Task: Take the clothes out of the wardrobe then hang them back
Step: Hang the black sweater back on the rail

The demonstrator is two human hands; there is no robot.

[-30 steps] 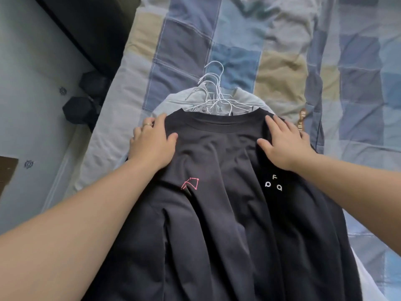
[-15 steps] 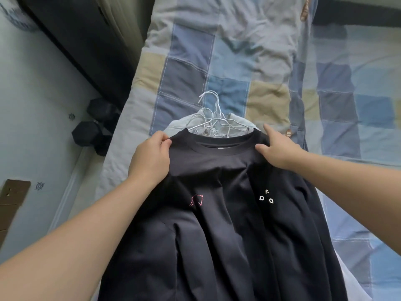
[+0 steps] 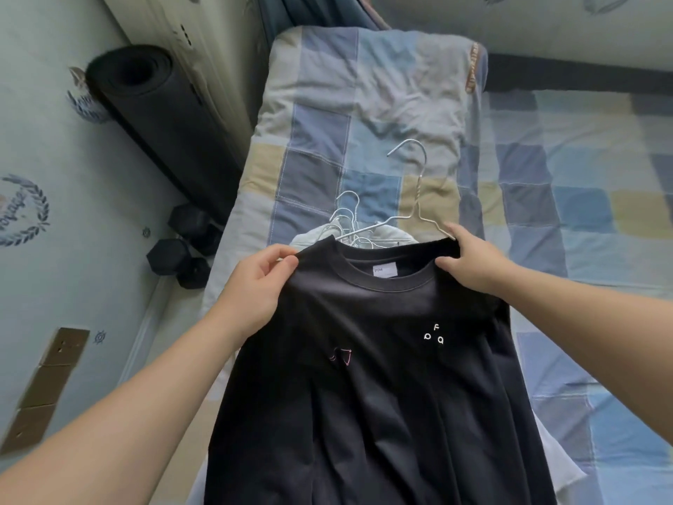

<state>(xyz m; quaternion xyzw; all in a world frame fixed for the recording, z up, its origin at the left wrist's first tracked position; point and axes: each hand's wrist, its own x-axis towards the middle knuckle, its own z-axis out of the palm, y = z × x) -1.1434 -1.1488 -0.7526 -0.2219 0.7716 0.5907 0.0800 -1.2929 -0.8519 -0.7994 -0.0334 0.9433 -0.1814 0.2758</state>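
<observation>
A black T-shirt (image 3: 382,359) with small chest prints lies on top of a pile of clothes on the bed. My left hand (image 3: 258,286) pinches its left shoulder seam. My right hand (image 3: 469,264) grips the right shoulder together with a white wire hanger (image 3: 418,198) that rises tilted from the neck opening, hook up. Under the shirt a light grey garment (image 3: 313,236) shows, with several more white hangers (image 3: 347,213) bunched at its collar.
A patchwork quilt (image 3: 364,103) in blue, grey and tan covers the bed. A rolled black mat (image 3: 153,114) leans at the left wall. Black dumbbells (image 3: 182,256) sit on the floor beside the bed. A brown cardboard strip (image 3: 43,388) lies at the lower left.
Both hands went from resting flat on the shirt to gripping its shoulders. One hanger has come up and to the right out of the neck opening. The view has tilted up.
</observation>
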